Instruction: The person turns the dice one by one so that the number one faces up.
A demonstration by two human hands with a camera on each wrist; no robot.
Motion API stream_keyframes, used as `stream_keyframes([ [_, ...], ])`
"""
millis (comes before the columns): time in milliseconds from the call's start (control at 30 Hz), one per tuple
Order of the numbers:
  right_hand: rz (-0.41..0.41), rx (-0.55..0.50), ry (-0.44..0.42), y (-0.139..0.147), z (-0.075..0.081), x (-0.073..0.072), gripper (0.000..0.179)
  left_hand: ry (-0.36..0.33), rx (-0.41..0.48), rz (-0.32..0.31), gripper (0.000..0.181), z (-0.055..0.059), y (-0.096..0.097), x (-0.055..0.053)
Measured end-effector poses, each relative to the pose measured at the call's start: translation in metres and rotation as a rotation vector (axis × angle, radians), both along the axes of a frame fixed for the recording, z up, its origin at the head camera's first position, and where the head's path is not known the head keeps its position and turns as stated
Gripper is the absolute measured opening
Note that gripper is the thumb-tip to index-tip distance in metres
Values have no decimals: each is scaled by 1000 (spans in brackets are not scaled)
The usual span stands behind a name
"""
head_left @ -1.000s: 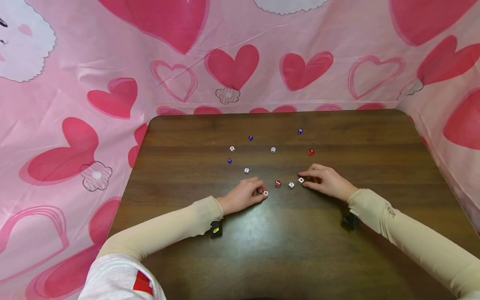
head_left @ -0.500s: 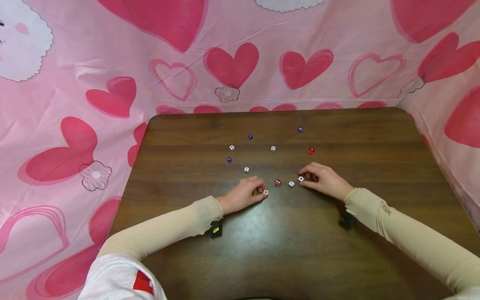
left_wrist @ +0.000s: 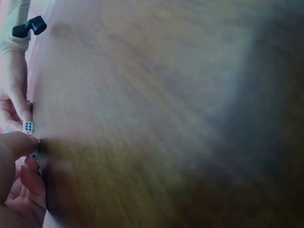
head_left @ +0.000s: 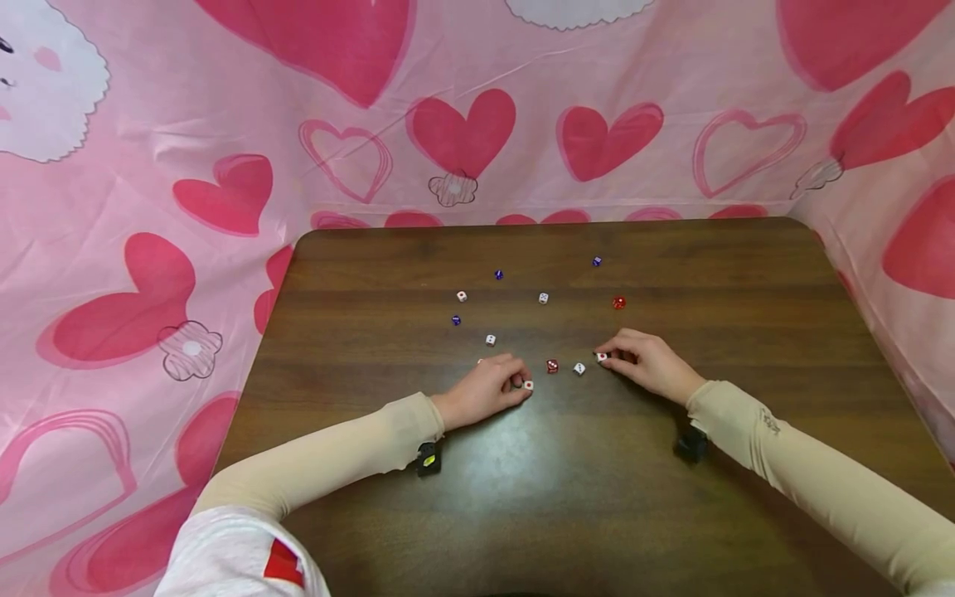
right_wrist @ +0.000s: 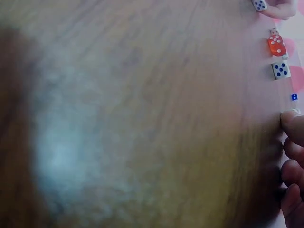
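My left hand (head_left: 487, 390) rests low over the table and pinches a white die (head_left: 528, 385) with a red pip on top between thumb and fingers. To the right, my right hand (head_left: 652, 363) pinches another white die (head_left: 602, 357), also showing a red pip. Between the two hands lie a transparent red die (head_left: 552, 366) and a white die (head_left: 579, 369), a small gap apart. In the right wrist view the thumb and curled fingers show at the right edge, with the held die mostly hidden.
Farther back on the brown table (head_left: 418, 514) lie scattered dice: a blue die (head_left: 499, 274), a second blue die (head_left: 597, 261), a third blue die (head_left: 457, 320), a red die (head_left: 619, 303) and several white dice. A pink heart-patterned cloth (head_left: 537, 166) hangs around the table.
My right fingers have closed onto the white die beside them, which has shifted slightly right, away from the row. My left hand has stayed in place.
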State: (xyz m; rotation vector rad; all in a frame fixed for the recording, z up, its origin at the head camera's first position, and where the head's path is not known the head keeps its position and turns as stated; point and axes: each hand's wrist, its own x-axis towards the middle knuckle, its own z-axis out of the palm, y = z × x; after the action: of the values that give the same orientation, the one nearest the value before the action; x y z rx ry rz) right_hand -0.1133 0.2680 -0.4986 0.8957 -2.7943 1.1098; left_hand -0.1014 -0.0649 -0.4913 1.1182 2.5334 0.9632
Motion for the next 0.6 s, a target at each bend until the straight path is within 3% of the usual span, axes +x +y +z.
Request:
stream_keyframes([
  [233,-8,16,-23,0,2,0,19,1,29,-4,11,-2,0,-1],
  [433,-20,6,-44,1,-1,0,19,-70,116,25,20,0,-8,-1],
  [600,-16,0,-46,1,-2,-1,18,-16,220,85,12,7,-22,-6],
])
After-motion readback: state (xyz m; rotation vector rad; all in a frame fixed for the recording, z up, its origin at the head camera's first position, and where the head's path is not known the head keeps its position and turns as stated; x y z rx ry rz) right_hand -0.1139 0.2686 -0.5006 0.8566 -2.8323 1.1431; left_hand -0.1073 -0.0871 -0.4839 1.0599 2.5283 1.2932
